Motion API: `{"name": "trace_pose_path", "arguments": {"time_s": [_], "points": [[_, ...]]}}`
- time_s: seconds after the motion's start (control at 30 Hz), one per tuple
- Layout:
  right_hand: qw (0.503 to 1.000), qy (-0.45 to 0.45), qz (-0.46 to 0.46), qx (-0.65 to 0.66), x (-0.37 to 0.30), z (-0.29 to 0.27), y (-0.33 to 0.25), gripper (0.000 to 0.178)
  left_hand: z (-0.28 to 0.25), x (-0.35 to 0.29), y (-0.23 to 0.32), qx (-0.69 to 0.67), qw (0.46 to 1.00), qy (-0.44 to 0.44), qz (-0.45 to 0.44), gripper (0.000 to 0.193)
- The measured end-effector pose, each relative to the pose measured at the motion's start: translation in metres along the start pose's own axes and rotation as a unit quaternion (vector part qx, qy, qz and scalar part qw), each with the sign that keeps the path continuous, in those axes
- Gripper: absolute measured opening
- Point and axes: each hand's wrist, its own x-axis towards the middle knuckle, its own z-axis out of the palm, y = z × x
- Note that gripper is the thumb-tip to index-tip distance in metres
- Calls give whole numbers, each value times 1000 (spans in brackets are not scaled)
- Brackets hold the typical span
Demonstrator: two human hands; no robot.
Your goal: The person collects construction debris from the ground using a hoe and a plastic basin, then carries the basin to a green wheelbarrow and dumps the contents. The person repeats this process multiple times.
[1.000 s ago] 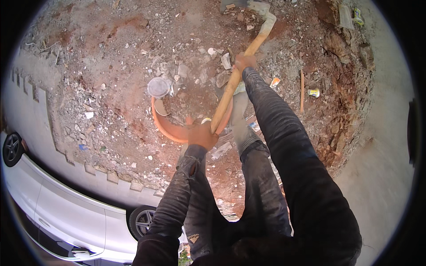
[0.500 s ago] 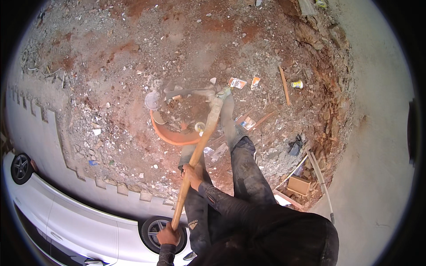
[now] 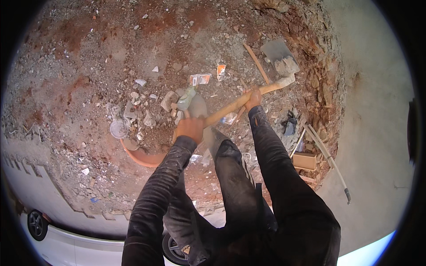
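Both my hands grip the wooden handle of a hoe [image 3: 230, 106], which slants up to the right. My left hand [image 3: 191, 129] is closed around the handle's lower end, close to a pale bottle [image 3: 186, 98] and loose stones. Nearer the head, my right hand [image 3: 254, 99] wraps the handle. The broad, dusty metal blade [image 3: 281, 56] is at the upper right, by a strip of wood [image 3: 257, 63]; whether it touches the ground I cannot tell. My left forearm partly hides a curved orange band [image 3: 142, 157].
Rubble and stones cover the reddish soil [image 3: 168, 40]. A rough earth edge runs along a grey concrete surface [image 3: 368, 119] on the right. Beside it lie a brown box [image 3: 305, 161] and a pole [image 3: 330, 162]. A white car [image 3: 84, 246] stands at the lower left.
The hoe's head has swung from the centre to the upper right, and its handle has tilted over. Both hands have moved up and forward, still gripping the handle. The view has shifted.
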Motion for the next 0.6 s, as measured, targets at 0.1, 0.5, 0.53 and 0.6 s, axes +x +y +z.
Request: {"name": "trace_pose_path", "arguments": {"time_s": [0.1, 0.5, 0.53, 0.6], "points": [[996, 5, -29, 83, 62, 47, -5, 18, -24, 115, -3, 72, 996, -11, 51, 14], [217, -231, -215, -924, -104, 49, 107, 36, -38, -43, -90, 84, 984, -155, 12, 18], [251, -208, -217, -920, -96, 44, 126, 37, -50, -57, -98, 89, 983, -160, 13, 18], [514, -193, -114, -828, -97, 40, 165, 35, -68, -93, -115, 92, 986, -140, 16, 18]]}}
